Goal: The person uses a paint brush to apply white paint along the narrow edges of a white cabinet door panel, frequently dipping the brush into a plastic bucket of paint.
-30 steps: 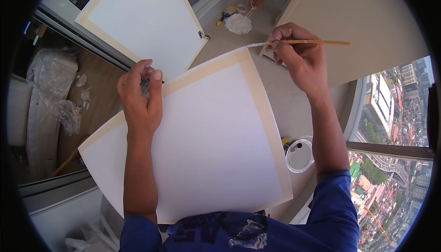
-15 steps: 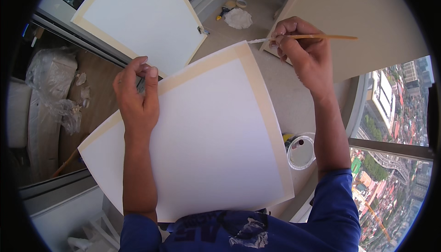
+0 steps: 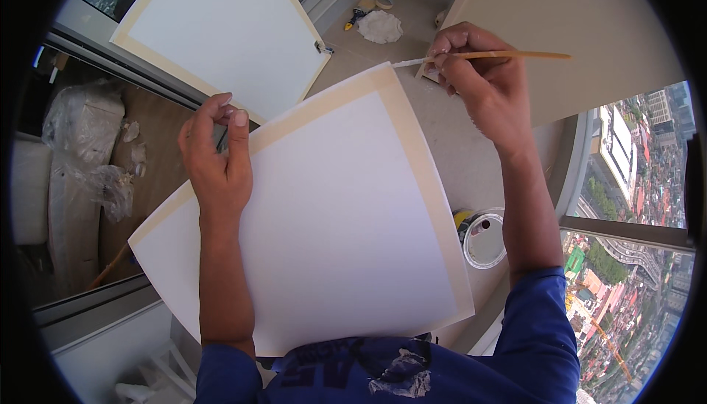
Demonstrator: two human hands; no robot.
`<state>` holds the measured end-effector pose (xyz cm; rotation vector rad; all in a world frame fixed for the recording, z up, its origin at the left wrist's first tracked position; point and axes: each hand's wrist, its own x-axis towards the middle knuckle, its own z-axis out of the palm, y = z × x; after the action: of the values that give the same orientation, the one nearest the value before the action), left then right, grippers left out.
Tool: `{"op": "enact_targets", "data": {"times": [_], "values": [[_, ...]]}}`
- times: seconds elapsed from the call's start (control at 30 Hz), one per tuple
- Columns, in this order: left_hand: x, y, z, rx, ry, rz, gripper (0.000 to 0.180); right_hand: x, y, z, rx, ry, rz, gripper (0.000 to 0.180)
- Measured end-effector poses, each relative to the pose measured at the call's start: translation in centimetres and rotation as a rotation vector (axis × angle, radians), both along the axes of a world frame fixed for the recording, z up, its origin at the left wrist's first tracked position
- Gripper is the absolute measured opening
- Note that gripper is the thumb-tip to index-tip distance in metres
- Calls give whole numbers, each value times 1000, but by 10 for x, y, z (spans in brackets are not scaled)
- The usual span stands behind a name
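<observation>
A white panel [image 3: 331, 205] with beige tape along its borders lies tilted in front of me. My right hand [image 3: 482, 80] pinches a thin paintbrush [image 3: 515, 55] with a wooden handle. Its whitish tip meets the panel's far right corner. Across the panel's left part lies my left forearm, and my left hand [image 3: 217, 142] is at its far edge. The thumb and fingers there are bent but apart, with nothing visible between them; part of the fingers' undersides is hidden.
Beyond stands a second taped white panel [image 3: 213, 28]. A paint can [image 3: 484, 240] with a pale lid sits on the floor to the right. A large beige board [image 3: 567, 21] leans at the far right, near windows. Tape rolls [image 3: 384, 1] and a crumpled white cloth [image 3: 380, 27] lie ahead.
The brush tip and my right hand have shifted very slightly left and up. My left hand has stayed at the far edge, and the view has moved a little.
</observation>
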<state>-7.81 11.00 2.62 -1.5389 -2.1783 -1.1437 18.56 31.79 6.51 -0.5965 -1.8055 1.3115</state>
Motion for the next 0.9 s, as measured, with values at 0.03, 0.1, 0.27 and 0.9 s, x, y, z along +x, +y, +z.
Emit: {"op": "enact_targets", "data": {"times": [0.03,0.1,0.27,0.9], "values": [[0,-1,0,-11,-1,-7,32,1,0,0,-4,-24,-2,8],[0,-1,1,-13,12,-5,32,4,1,-2,-13,-72,-4,9],[0,-1,-1,-9,22,11,32,6,1,-1,25,-49,7,9],[0,3,-2,26,-33,20,35,1,5,-4,48,-66,-4,10]]}}
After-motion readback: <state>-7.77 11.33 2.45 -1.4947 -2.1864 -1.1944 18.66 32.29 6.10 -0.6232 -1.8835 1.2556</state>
